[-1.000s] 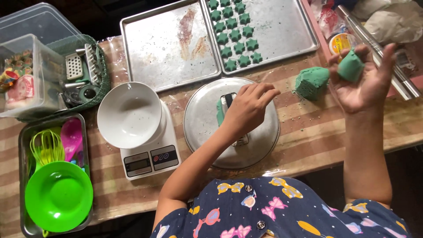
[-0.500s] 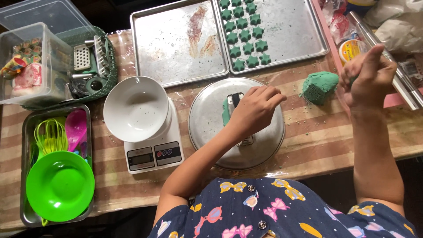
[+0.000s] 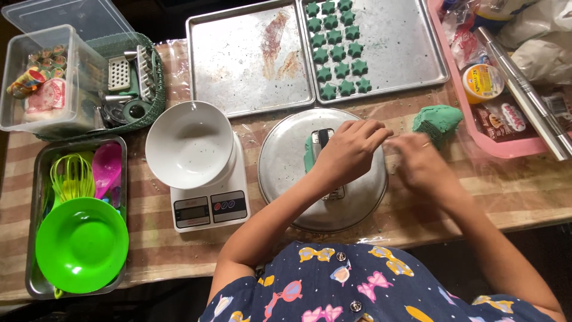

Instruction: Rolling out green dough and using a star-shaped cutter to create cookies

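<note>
- The left hand point(image 3: 348, 152) rests curled over a small dark cutter point(image 3: 325, 143) and a strip of green dough point(image 3: 310, 152) on the round metal lid point(image 3: 286, 173); the fingers are bent down and drawn together on top of it, pressing rather than pinching.
- The right hand point(image 3: 420, 161) sits just right of the left, at the lid's right edge, blurred; whether its fingers are spread or closed on anything, I cannot tell.
- The green dough lump point(image 3: 438, 119) lies on the table point(image 3: 524, 191) to the far right of the right hand, near it but apart. The right hand is plainly the nearer of the two.
- The cutter's long axis runs near to far, and the dough strip lies along its left side.
- Beyond the lid, the right baking tray point(image 3: 405, 48) holds rows of green star shapes point(image 3: 336, 50); the left baking tray point(image 3: 250, 59) holds none.
- To the left stand a white bowl point(image 3: 189, 143) on a kitchen scale point(image 3: 208, 209), and a metal pan point(image 3: 36, 238) with a green plate point(image 3: 80, 244).
</note>
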